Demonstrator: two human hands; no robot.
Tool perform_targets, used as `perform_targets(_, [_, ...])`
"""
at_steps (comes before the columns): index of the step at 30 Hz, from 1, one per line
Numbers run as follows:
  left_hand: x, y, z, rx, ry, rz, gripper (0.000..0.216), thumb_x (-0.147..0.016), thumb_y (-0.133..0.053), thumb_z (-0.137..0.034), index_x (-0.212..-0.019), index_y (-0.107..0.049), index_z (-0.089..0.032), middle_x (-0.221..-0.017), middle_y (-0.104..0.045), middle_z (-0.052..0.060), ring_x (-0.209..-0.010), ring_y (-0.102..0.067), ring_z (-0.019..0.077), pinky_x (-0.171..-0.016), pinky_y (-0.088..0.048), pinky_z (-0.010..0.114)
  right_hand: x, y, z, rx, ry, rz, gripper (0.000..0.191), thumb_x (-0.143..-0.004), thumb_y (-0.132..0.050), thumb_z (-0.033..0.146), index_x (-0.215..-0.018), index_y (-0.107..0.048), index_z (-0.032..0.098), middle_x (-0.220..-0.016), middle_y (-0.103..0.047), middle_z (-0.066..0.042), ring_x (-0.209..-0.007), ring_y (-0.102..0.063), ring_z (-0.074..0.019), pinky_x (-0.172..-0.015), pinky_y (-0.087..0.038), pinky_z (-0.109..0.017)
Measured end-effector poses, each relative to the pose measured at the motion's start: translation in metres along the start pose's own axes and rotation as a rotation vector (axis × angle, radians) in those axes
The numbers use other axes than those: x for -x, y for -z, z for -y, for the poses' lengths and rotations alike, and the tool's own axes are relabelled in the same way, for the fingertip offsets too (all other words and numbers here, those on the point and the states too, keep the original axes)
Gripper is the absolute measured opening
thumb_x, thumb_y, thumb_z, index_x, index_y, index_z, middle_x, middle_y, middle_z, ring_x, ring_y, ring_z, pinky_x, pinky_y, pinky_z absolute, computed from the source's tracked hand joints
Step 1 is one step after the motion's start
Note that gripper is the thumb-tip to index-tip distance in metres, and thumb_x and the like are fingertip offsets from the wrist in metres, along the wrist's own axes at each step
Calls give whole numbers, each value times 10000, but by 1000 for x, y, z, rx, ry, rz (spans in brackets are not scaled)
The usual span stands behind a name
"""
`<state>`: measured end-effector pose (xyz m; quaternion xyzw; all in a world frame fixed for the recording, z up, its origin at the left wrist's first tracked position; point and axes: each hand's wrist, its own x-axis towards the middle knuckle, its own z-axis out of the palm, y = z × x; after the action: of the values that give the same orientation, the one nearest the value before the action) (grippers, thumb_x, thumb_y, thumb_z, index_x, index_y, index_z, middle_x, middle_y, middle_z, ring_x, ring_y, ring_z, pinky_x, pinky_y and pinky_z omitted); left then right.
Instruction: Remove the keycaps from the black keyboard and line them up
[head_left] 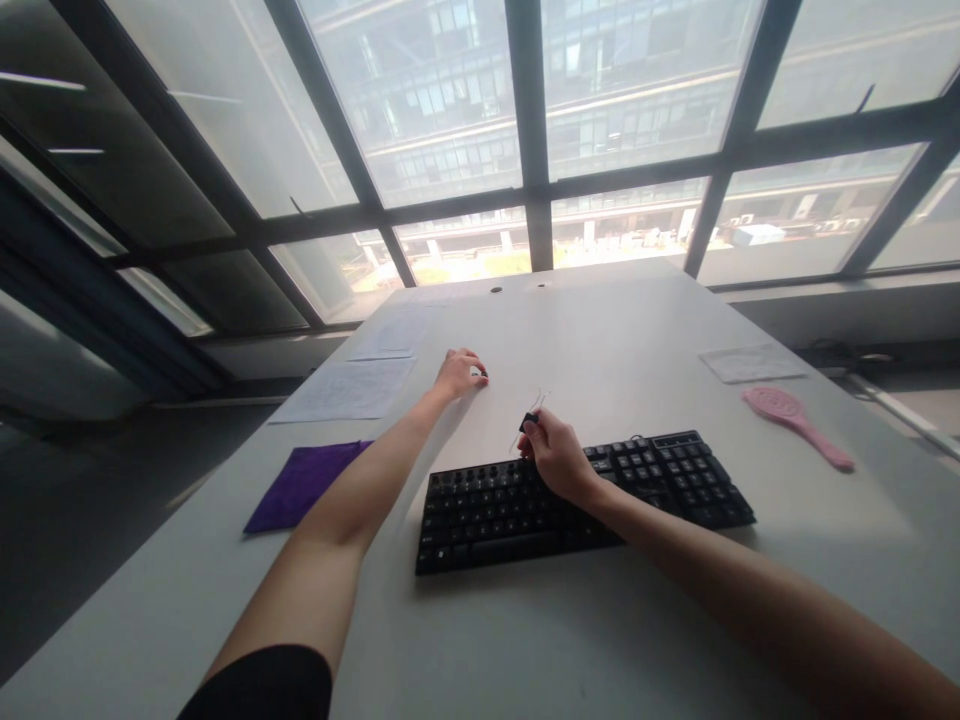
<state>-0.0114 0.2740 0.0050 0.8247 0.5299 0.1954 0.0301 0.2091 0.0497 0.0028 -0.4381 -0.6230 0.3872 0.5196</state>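
My right hand (553, 452) hovers over the top edge of a black keyboard (660, 480), fingers pinched on a small black piece with thin wire loops, perhaps a keycap puller (531, 418). My left hand (459, 372) rests farther out on the grey table (615, 340), its fingers curled and pinching a tiny dark object (484, 376), maybe a keycap. The keyboard lies across the table in front of me, partly under my right wrist.
A purple cloth (300, 482) lies left of the keyboard. Sheets of paper (352, 388) sit at the far left, another sheet (750, 362) at the far right. A pink hairbrush (795, 420) lies to the right. Large windows stand beyond the table's far edge.
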Motion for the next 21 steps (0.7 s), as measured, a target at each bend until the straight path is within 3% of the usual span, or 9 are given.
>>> perform_targets(8, [0, -2, 3, 29, 18, 10, 189, -690, -776, -325, -848, -793, -224, -1142, -655, 56, -1121, -506, 269, -1054, -380, 370, 0, 1, 3, -2, 4, 4, 224, -991, -426, 346, -838, -516, 211, -685, -644, -3, -585, -586, -138, -588, -444, -251])
perform_targets(14, [5, 7, -5, 33, 43, -16, 363, -668, -812, -318, -1011, -766, -209, -1132, -657, 77, -1129, -519, 275, -1053, -384, 389, 0, 2, 4, -28, 22, -28, 209, -987, -433, 345, -852, -525, 213, -708, -650, -10, -618, -597, -145, -604, -452, -260])
perform_targets(17, [15, 16, -25, 41, 28, -46, 366, -736, -781, -346, -1071, -739, -206, -1152, -656, 83, -1125, -531, 268, -1061, -371, 415, -2, 7, 7, -43, 53, -77, 204, -984, -431, 338, -859, -532, 212, -743, -657, -21, -669, -605, -154, -623, -453, -268])
perform_targets(21, [50, 34, -75, 86, -59, -68, 208, -879, -639, -323, -1006, -747, -198, -1096, -682, 83, -1074, -569, 250, -1058, -371, 421, -6, 20, 9, -42, 53, -43, 194, -978, -440, 339, -873, -538, 209, -766, -660, -21, -653, -595, -148, -626, -449, -275])
